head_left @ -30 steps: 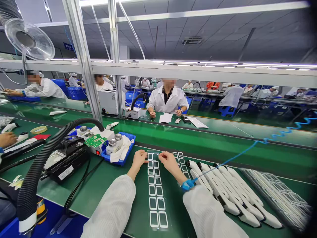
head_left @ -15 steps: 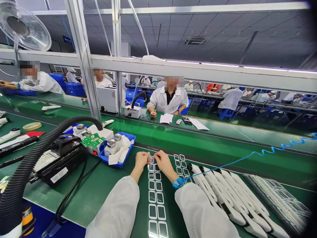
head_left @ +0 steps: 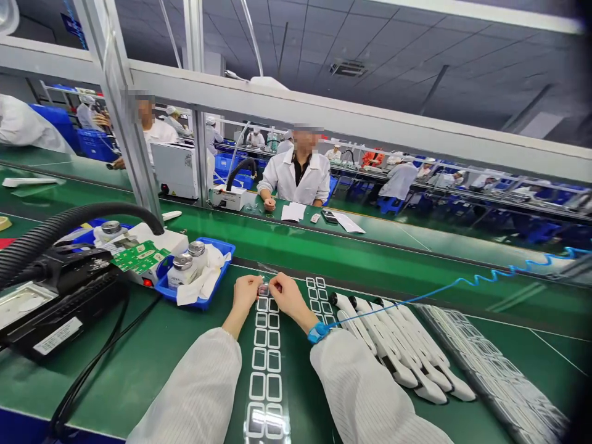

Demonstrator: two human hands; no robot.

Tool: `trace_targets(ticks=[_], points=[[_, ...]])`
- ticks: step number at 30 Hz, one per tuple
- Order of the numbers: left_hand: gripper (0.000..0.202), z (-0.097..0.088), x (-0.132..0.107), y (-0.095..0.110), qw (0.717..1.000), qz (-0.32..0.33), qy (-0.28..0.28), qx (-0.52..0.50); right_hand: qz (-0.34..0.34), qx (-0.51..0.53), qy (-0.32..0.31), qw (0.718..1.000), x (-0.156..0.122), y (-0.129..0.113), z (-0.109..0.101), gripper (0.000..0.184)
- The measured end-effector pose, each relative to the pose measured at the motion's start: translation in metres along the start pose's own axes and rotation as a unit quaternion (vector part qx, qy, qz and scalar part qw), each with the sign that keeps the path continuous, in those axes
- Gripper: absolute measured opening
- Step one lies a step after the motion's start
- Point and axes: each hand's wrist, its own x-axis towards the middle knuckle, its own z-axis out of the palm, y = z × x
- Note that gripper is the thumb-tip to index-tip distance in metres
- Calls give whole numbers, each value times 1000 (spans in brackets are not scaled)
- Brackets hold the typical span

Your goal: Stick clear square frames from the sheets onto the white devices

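A clear film strip [head_left: 283, 401] printed with two columns of white rounded frame stickers lies lengthwise before me on the green bench. My left hand [head_left: 246, 295] pinches the strip's far end, thumb and fingers together. Close beside it, my right hand [head_left: 287, 296] is also closed in a pinch at that end; what its fingertips hold is too small to make out. A small see-through area [head_left: 263, 287] shows between the two hands. Around my right wrist is a blue wrist strap [head_left: 318, 333] with a coiled cord. A second strip of white frames [head_left: 315, 295] lies right of that hand.
White handheld housings [head_left: 402, 351] lie in a row at right, beside a stack of frame sheets [head_left: 494, 364]. To the left are a blue tray [head_left: 203, 302] with metal-capped bottles, green circuit boards [head_left: 141, 256] and a black hose [head_left: 83, 216]. A co-worker [head_left: 298, 172] sits opposite.
My view has turned to the right and tilted, so everything appears shifted left. Both hands stay together at the far end of the strip, their fingers still pinched.
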Motion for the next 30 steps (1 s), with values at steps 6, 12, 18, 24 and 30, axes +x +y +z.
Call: trace_targets(ticks=[6, 12, 18, 24, 30], points=[[30, -7, 0, 1, 995, 92, 34, 19, -60, -70, 72, 993, -43, 0, -47, 21], [23, -6, -1, 2, 989, 124, 66, 48, 111, -316, 11, 942, -94, 57, -115, 43], [35, -11, -19, 13, 981, 144, 122, 44, 131, -403, -66, 903, -113, 60, -117, 52], [23, -39, -121, 32, 987, 158, 1, -21, 14, -270, 73, 960, -126, -2, -146, 48], [56, -42, -242, 13, 904, -109, -284, -300, 2, 46, 188, 981, -158, -113, -112, 64]])
